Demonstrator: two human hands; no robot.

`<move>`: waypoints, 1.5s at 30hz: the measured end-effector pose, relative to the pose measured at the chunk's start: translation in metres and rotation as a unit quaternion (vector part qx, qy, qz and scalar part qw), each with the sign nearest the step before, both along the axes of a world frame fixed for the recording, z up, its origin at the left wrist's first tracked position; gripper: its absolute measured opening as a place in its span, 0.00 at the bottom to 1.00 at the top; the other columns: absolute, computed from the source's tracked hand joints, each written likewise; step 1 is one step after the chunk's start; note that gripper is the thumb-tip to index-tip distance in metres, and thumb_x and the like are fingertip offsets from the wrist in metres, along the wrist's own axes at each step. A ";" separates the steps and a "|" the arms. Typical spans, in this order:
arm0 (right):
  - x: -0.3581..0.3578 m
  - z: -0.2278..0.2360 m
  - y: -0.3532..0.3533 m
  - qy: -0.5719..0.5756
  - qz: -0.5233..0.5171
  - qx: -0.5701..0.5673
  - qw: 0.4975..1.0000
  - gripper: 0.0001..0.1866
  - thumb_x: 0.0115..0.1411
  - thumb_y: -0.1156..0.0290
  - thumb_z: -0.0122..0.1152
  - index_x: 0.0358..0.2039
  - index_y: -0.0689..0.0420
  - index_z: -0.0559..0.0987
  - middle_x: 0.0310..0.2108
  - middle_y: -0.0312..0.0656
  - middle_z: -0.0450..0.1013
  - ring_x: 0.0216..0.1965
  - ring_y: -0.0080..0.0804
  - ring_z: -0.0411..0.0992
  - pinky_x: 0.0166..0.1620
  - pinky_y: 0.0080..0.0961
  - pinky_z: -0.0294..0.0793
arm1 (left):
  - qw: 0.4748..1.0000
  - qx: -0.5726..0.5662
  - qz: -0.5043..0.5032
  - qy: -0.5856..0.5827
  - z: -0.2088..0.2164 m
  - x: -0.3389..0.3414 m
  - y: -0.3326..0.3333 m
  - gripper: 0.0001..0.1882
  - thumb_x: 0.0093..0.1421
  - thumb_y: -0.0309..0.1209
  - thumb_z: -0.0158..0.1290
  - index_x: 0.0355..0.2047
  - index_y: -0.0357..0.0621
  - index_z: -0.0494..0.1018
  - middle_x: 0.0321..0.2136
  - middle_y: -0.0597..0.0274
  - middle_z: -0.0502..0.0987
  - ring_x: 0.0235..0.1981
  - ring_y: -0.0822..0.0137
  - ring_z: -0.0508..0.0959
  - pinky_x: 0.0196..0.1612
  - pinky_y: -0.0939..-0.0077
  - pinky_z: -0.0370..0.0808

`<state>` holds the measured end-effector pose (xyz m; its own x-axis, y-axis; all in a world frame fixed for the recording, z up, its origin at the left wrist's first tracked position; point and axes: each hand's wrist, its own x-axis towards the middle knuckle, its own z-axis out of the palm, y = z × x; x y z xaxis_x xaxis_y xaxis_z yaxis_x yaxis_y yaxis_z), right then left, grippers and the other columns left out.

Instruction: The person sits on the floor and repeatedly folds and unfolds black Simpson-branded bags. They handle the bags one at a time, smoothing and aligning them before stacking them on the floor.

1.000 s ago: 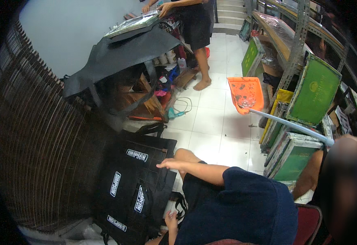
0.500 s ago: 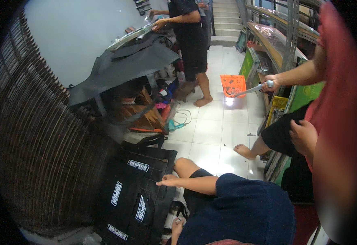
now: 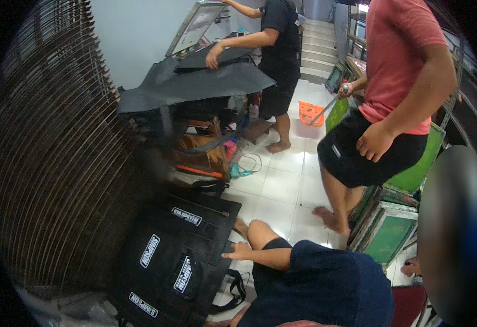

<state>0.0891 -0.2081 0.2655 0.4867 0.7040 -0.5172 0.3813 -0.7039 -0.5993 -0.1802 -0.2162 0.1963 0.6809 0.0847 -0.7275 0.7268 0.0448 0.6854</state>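
A flat black fabric piece [image 3: 159,283] with straps and several white-edged patches lies at the lower left. My right hand [image 3: 239,251] reaches over its right edge, fingers stretched out and fingertips touching the fabric, thumb apart. Of my left hand, only a bit of skin [image 3: 241,315] near the lower edge shows, partly behind my navy shirt, and its fingers are hidden. A loose black strap [image 3: 237,291] curls on the floor between the fabric and my body.
A tall wire rack [image 3: 53,180] fills the left. Dark fabric [image 3: 195,87] drapes over a bench, where a person in black raises a framed screen [image 3: 195,27]. Another in red holds a long-handled orange dustpan [image 3: 311,113]. Green frames [image 3: 393,234] lean at the right.
My view has shifted, bringing more of the red-shirted person into sight. The person in black has raised the framed screen. My right hand stays at the fabric's edge; less of my left hand shows.
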 end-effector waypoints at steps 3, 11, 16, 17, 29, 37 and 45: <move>-0.010 -0.027 -0.007 0.098 -0.059 0.049 0.992 0.44 0.46 0.33 0.53 0.49 0.62 0.72 0.54 0.54 0.63 0.59 0.46 0.58 0.58 0.37 0.58 | 1.000 -0.003 0.017 0.004 -0.019 -0.022 -0.007 0.39 0.53 0.47 0.57 0.58 0.38 0.57 0.41 0.51 0.74 0.42 0.64 0.73 0.43 0.72 0.70; 0.024 0.028 -0.025 0.153 -0.134 0.127 0.971 0.40 0.47 0.44 0.62 0.52 0.61 0.68 0.56 0.52 0.61 0.61 0.45 0.55 0.60 0.37 0.54 | 0.989 0.028 0.143 0.001 -0.044 -0.060 -0.013 0.41 0.52 0.49 0.58 0.59 0.40 0.57 0.42 0.52 0.74 0.44 0.64 0.73 0.44 0.70 0.70; 0.188 0.193 0.009 0.234 -0.232 0.628 0.706 0.30 0.51 0.46 0.56 0.47 0.55 0.68 0.41 0.41 0.69 0.35 0.35 0.72 0.38 0.35 0.74 | 0.947 0.036 0.318 -0.026 -0.022 -0.048 -0.003 0.36 0.53 0.46 0.57 0.57 0.42 0.60 0.41 0.56 0.75 0.41 0.65 0.74 0.43 0.71 0.70; 0.188 0.271 0.002 0.303 -0.265 0.655 0.640 0.38 0.52 0.35 0.50 0.51 0.53 0.63 0.42 0.44 0.68 0.34 0.36 0.71 0.37 0.39 0.75 | 0.931 0.028 0.361 -0.035 0.003 -0.050 0.003 0.35 0.53 0.45 0.57 0.57 0.42 0.60 0.41 0.57 0.75 0.40 0.65 0.74 0.42 0.71 0.70; 0.212 0.381 0.033 0.537 -0.010 0.676 0.504 0.60 0.42 0.31 0.57 0.63 0.58 0.44 0.62 0.60 0.45 0.58 0.64 0.54 0.55 0.65 0.55 | 0.847 -0.061 0.294 -0.438 0.370 0.201 0.144 0.50 0.52 0.72 0.30 0.63 0.46 0.47 0.58 0.47 0.58 0.57 0.52 0.62 0.54 0.51 0.62; 0.155 0.338 0.053 0.317 -0.238 0.662 0.636 0.23 0.51 0.80 0.55 0.48 0.58 0.62 0.34 0.41 0.67 0.35 0.37 0.70 0.43 0.39 0.73 | 0.796 -0.031 0.374 -0.475 0.434 0.290 0.155 0.33 0.49 0.52 0.56 0.48 0.43 0.66 0.47 0.57 0.70 0.46 0.58 0.71 0.47 0.56 0.70; 0.177 0.161 -0.023 0.572 -0.127 0.533 0.610 0.33 0.54 0.46 0.51 0.53 0.57 0.66 0.49 0.53 0.67 0.47 0.47 0.69 0.49 0.41 0.67 | 0.754 0.166 0.372 -0.515 0.518 0.147 0.127 0.21 0.47 0.26 0.59 0.42 0.37 0.68 0.35 0.57 0.76 0.33 0.62 0.77 0.39 0.67 0.75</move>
